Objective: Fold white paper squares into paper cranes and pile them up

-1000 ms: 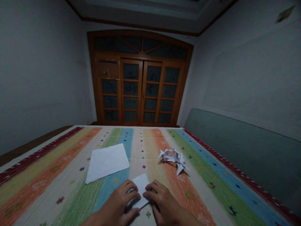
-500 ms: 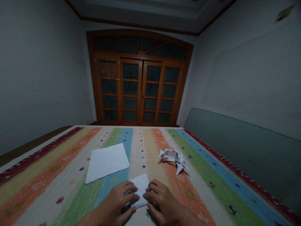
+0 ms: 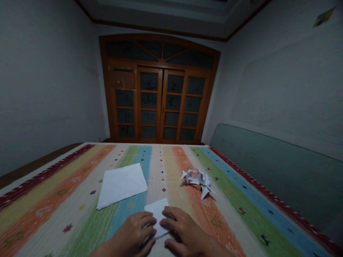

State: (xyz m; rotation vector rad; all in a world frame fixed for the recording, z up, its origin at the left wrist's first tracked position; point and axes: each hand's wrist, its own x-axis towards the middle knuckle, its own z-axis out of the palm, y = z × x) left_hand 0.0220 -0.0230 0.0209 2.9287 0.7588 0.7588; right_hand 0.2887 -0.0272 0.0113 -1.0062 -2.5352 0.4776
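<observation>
On a rainbow-striped cloth (image 3: pixel 53 217), a white paper stack (image 3: pixel 122 185) lies near an origami figure (image 3: pixel 198 182); a person's half-closed left hand (image 3: pixel 131 228) and right hand (image 3: pixel 184 228) hold a small folded white paper (image 3: pixel 157 214) between them, against the cloth.

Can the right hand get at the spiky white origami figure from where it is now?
Probably yes: the right hand rests on the small folded white paper, just below the spiky white origami figure, with only bare multicoloured striped cloth between them.
</observation>
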